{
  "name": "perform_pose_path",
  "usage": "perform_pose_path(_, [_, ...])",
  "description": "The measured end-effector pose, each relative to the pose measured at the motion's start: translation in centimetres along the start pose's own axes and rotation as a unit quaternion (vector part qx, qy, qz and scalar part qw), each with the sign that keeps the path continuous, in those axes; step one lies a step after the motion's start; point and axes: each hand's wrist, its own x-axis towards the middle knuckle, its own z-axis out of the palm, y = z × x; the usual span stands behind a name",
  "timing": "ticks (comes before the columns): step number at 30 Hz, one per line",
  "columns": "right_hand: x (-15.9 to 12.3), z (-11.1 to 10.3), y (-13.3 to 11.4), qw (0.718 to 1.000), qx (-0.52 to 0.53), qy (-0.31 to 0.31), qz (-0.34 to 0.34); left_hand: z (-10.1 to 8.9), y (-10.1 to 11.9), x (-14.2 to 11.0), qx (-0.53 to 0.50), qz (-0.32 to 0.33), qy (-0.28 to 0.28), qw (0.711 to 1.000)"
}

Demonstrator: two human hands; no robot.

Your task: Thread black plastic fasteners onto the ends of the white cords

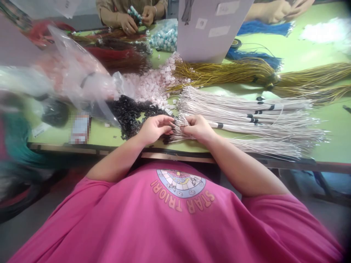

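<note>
Over the front of the table, my left hand (157, 128) is closed in a pinch, with a small dark piece at its fingertips that looks like a black connector. Facing it closely, my right hand (199, 128) pinches a white wire near its tip; the exact grip is partly hidden by the fingers. Bundles of white wires (246, 126), some wrapped with black tape, lie under and to the right of my right hand, metal tips toward my left hand. Just beyond my left hand spreads a heap of black connectors (127, 115).
Pale pink connectors (156, 82) are piled behind the black ones, beside clear plastic bags (87, 80). Yellow wires (225, 73) lie behind the white bundles. A blurred-out boxy item (80, 128) lies at left. Across the table, a co-worker's hands (137, 20) hold blue-and-white pieces near a grey-purple panel (211, 40).
</note>
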Motion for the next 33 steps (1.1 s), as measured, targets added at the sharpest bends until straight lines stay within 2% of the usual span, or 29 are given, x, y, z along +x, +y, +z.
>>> perform_pose_path(9, [-0.11, 0.09, -0.37, 0.993, -0.103, 0.035, -0.035, 0.15, -0.9, 0.43, 0.034, 0.005, 0.017, 0.999])
perform_pose_path(23, [0.01, 0.38, -0.33, 0.981, -0.176, 0.064, -0.059, 0.35, -0.69, 0.19, 0.064, 0.03, 0.02, 0.997])
perform_pose_path(29, [0.02, 0.6, -0.05, 0.976, -0.191, 0.072, -0.071, 0.64, -1.02, 0.06, 0.166, 0.089, 0.037, 0.981])
perform_pose_path(33, [-0.04, 0.08, -0.11, 0.984, -0.163, 0.04, -0.058, 0.74, -1.06, 0.09, 0.205, 0.12, 0.041, 0.971])
